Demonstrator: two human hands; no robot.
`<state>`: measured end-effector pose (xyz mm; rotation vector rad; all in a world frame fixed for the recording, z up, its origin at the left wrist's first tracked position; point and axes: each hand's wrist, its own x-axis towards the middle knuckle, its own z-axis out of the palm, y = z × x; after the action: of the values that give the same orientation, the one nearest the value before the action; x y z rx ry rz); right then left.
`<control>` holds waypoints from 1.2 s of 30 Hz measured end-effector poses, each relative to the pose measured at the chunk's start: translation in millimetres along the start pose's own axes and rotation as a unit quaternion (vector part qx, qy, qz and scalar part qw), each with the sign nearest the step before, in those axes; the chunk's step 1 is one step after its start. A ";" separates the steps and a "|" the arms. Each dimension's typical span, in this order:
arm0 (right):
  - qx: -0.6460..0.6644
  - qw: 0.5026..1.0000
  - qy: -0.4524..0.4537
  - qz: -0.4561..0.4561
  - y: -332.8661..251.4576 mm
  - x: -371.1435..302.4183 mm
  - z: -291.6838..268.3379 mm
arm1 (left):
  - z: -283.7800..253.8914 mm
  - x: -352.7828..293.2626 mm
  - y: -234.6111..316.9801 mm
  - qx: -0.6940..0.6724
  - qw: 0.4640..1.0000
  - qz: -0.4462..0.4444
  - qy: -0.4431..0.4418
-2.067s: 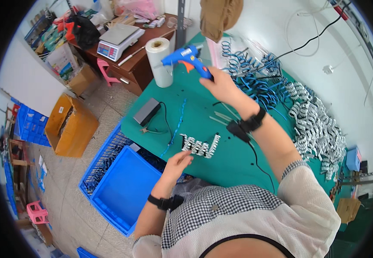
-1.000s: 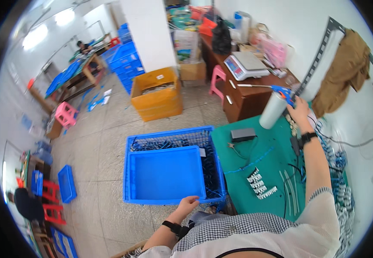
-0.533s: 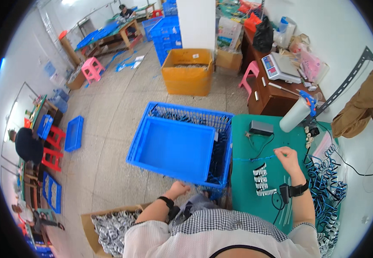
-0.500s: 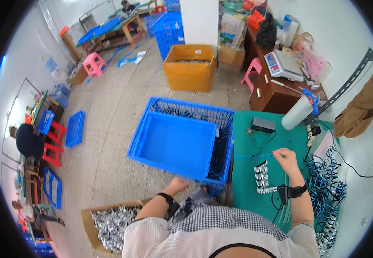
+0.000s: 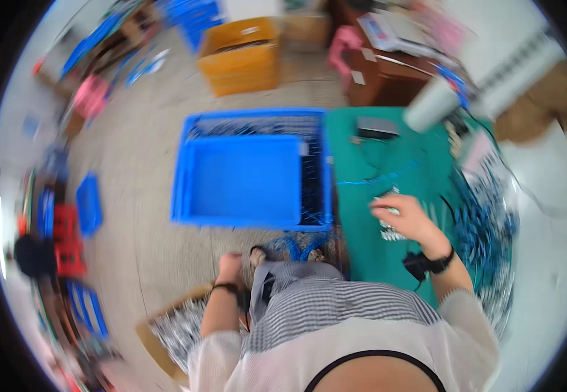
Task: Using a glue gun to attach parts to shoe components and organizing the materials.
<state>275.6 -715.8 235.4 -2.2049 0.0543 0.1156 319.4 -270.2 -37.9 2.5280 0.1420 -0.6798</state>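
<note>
My right hand [image 5: 406, 218] is over the small silver pieces [image 5: 393, 233] lying in a row on the green table [image 5: 368, 261]. It covers part of them, and its blurred fingertips do not show whether it grips one. Beyond that hand a thin blue cord [image 5: 362, 182] lies across the table. My left hand [image 5: 230, 265] is held low on the left, just above the far edge of a cardboard box [image 5: 153, 343] full of silver pieces. Blur hides its fingers, and nothing can be made out in it.
A large blue crate [image 5: 183, 163] with dark coils inside stands against the table's left side, a shallow blue tray [image 5: 244, 179] resting on it. Blue-black coiled cords [image 5: 482, 222] heap at the table's right. A grey power adapter [image 5: 378, 127] and a white roll [image 5: 432, 104] are further back.
My right hand has let go of the blue cord and come nearer, onto the silver pieces. My left hand has moved left toward the cardboard box. The whole view has shifted and blurred.
</note>
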 end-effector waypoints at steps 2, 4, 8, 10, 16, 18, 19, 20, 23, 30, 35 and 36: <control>0.009 0.998 -0.025 -0.051 -23.9 9.0 23.9 | -11.6 0.7 -16.6 0.039 0.999 0.013 -0.023; 0.016 0.995 -0.046 -0.091 -30.1 12.1 51.0 | -22.9 9.3 -38.3 -0.009 0.999 0.047 -0.012; 0.011 0.994 -0.097 -0.040 -37.1 14.0 105.5 | -62.6 22.5 -55.1 -0.045 0.996 0.004 -0.078; -0.009 0.988 -0.155 0.021 -41.8 16.5 130.5 | -69.9 33.0 -96.9 -0.150 0.976 -0.146 -0.064; 0.009 0.991 -0.074 0.109 -27.2 19.7 137.8 | -105.8 101.5 -311.4 0.137 0.976 0.055 -0.159; 0.015 0.988 -0.029 0.154 -8.8 9.7 114.0 | -118.2 106.7 -351.6 0.222 0.932 0.209 -0.198; 0.080 0.978 -0.011 0.191 4.9 5.6 98.4 | -124.5 111.0 -360.5 0.256 0.926 0.184 -0.208; 0.144 0.963 0.009 0.226 17.5 2.5 79.3 | -127.0 118.5 -358.5 0.289 0.919 0.160 -0.216; 0.175 0.921 0.143 0.316 59.6 -5.2 9.3 | -126.5 135.1 -300.2 0.271 0.933 0.046 -0.231; 0.244 0.841 0.313 0.369 199.0 51.9 -156.0 | -85.6 156.0 -227.6 0.318 0.908 0.237 -0.135; 0.164 0.780 0.436 0.418 319.0 52.0 -247.3 | -95.5 133.3 -101.3 0.111 0.980 0.024 -0.166; 0.166 0.783 0.430 0.418 336.9 49.8 -264.1 | -100.8 117.7 -64.7 0.065 0.983 -0.022 -0.169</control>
<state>314.6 -1128.3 116.8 -1.5548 1.4470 -0.3988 451.4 -167.1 -50.5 2.4922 0.0349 -1.1579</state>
